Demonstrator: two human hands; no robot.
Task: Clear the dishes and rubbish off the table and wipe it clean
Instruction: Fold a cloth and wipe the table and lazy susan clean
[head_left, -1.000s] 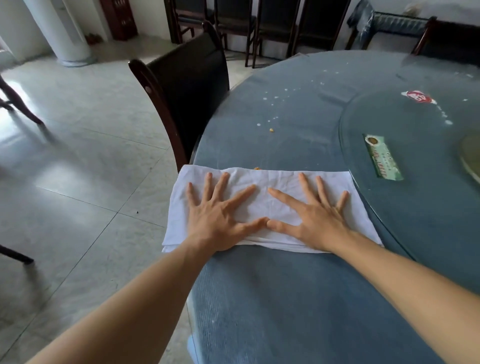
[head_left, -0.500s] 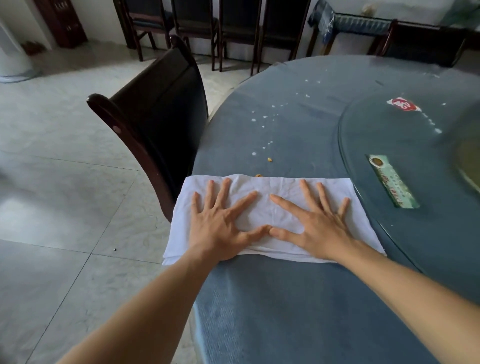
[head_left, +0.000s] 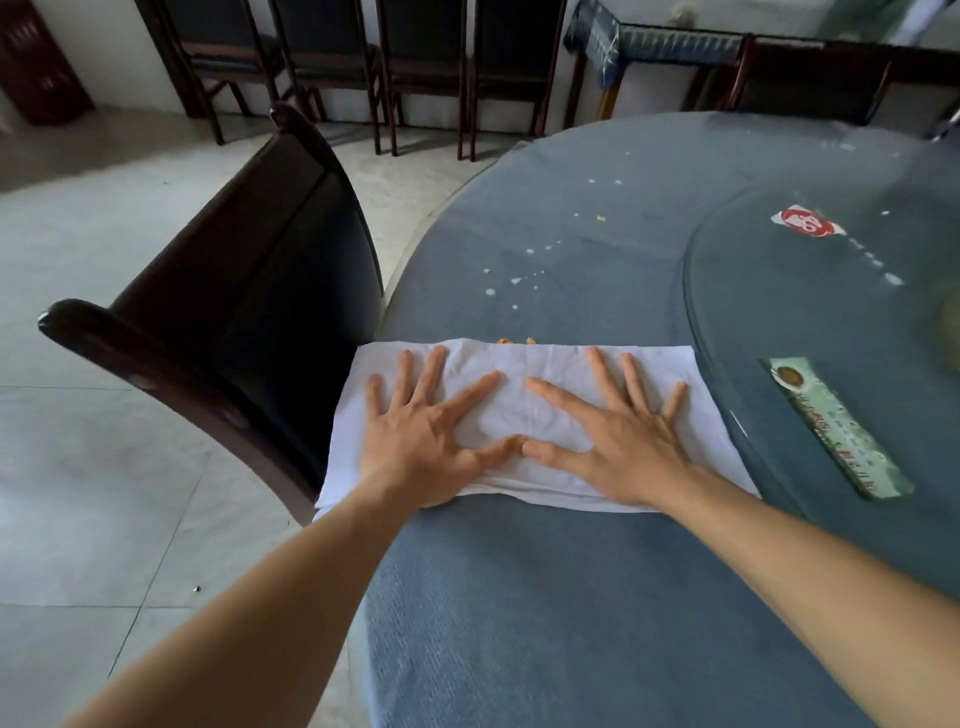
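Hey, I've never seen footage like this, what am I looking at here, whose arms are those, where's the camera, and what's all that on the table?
No machine here: the arms belong to a person wearing a wide-angle camera on their head, so you see what they see, looking forward and down. There is only this one view.

Both hands lie flat, fingers spread, on a folded white cloth: the left hand and the right hand, thumb tips about touching. Nothing is gripped; they press the cloth onto a round table covered in blue fabric.

Just past the cloth's far edge sit a few orange crumbs, and farther on, white specks. To the right is a glass turntable with a green wrapper and a red and white wrapper on it. A dark wooden chair stands to the left of the table.
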